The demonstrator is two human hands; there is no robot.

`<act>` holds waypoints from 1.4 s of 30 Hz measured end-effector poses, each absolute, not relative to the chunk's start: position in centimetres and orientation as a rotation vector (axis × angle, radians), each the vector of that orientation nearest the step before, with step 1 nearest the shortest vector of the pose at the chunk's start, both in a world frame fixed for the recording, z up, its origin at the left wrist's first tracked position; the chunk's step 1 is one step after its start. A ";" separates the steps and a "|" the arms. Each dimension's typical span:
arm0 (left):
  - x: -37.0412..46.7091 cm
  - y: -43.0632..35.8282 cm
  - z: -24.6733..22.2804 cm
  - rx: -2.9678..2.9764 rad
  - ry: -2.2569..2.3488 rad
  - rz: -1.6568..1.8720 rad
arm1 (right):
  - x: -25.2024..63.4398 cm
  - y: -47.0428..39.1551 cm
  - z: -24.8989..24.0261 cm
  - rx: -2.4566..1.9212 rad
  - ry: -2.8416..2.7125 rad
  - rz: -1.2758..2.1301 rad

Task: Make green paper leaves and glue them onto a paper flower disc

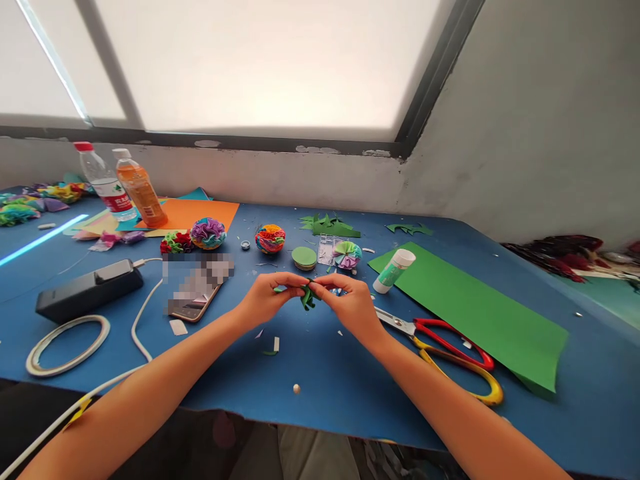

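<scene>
Both my hands meet over the middle of the blue table, pinching a small cut green paper piece (308,298) that hangs curled between the fingertips. My left hand (267,297) holds its left side with thumb and forefinger. On the other side, my right hand (349,303) grips it the same way. Just beyond the fingers lies a round green-topped disc (304,257). A pastel pleated paper flower (347,254) is behind my right hand, and an orange-red ruffled paper ball (270,239) sits farther back to the left.
Scissors (440,347) and a green paper sheet (480,313) lie right, with a glue stick (395,271) upright beside them. A phone (200,293), a tape roll (67,345), a black power bank (90,290) with white cable and two bottles (143,190) occupy the left. Green scraps (330,225) lie behind.
</scene>
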State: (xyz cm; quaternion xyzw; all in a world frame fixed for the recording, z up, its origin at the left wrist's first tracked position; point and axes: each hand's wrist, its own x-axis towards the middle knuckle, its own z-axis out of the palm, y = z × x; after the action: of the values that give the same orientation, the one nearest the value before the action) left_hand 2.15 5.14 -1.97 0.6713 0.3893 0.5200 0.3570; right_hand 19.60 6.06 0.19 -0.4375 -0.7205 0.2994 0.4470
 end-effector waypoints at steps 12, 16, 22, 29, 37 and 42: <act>2.7 4.8 -2.3 1.620 1.043 1.458 | 19.2 6.1 -0.6 -1.079 -1.683 1.058; 2.7 4.8 -2.5 1.583 1.063 1.452 | 19.3 6.1 -0.3 -1.079 -1.710 1.115; 2.6 4.6 -2.4 1.579 1.056 1.393 | 19.4 6.2 -0.1 -1.089 -1.730 1.155; 2.3 4.5 -1.4 1.446 1.086 1.220 | 19.5 6.1 0.5 -1.065 -1.732 1.084; 2.0 4.8 -1.2 1.241 1.014 1.027 | 19.8 6.3 0.4 -1.113 -1.729 0.999; 2.0 5.0 -1.3 1.212 1.009 1.054 | 19.8 6.4 0.5 -1.127 -1.722 1.039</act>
State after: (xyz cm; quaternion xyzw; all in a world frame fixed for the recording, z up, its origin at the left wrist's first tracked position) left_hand 2.03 4.96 -1.27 0.5192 0.4323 0.4516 0.5827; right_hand 19.79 6.42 0.53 -0.4467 -0.6824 0.4121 0.4061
